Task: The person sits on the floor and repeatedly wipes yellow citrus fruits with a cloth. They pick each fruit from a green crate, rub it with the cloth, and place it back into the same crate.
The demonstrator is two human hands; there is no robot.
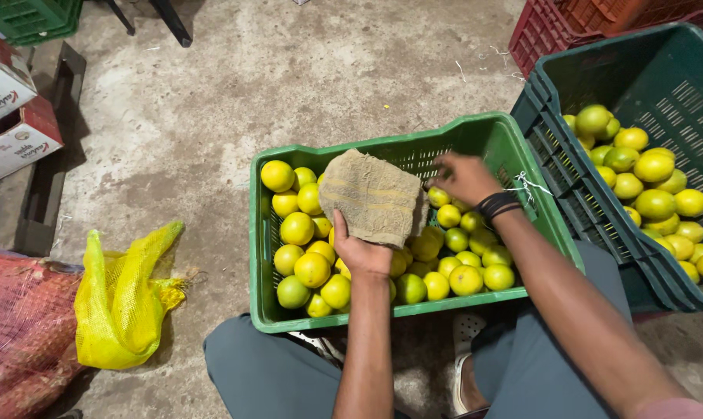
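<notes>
Fruit fills the green crate (491, 138) on the concrete floor (235, 101) between the person's knees: yellow-green citrus, sweet limes by the look of them (312, 269). The left hand (362, 252) holds a worn beige cloth (373, 195) above the middle of the pile, fingers closed on its near edge with the thumb on top, the rest of the cloth draped over them. The right hand (464, 177) reaches into the far right corner of the crate, fingers curled down among the fruit there; whether they have closed on one I cannot tell, since the hand's back hides them.

To the right stands a darker green crate (654, 70), partly filled with the same fruit (654, 203), and a red crate (545, 31) sits beyond it. A yellow mesh bag (122, 302) and a red mesh sack (21, 334) lie on the floor at the left, with cardboard boxes (10, 109) on a pallet further back.

As I judge the risks, the cloth hangs loose and could snag or slip if the grip eases. A fruit pulled from the corner may unsettle its neighbours, and one lifted carelessly across could drop on the hard floor and bruise. The string tied at the crate's right rim (526, 185) sits just beside the wristbands (497, 205) and could catch them.
</notes>
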